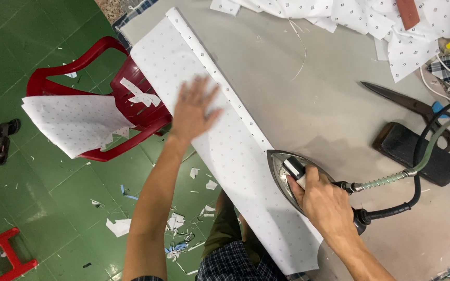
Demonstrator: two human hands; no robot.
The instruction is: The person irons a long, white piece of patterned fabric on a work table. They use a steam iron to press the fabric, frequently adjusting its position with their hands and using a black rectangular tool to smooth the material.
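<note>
Right hand (325,200) is gripping the iron (300,179), fingers closed round its handle, on the dotted cloth strip (225,140) along the table's (308,99) left edge. Left hand (192,110), fingers spread, is pressing the strip flat; the overhanging cloth may be slipping and creasing, or scorching.

Matt printed cloth strip (235,151); shiny metal iron (287,179); glossy plastic chair (79,67); table (329,93) cover perhaps smooth matt fabric.

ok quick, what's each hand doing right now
Left hand: open, fingers spread, flat on the white dotted fabric strip.
Right hand: closed in a grip on the handle of the steam iron.
</note>
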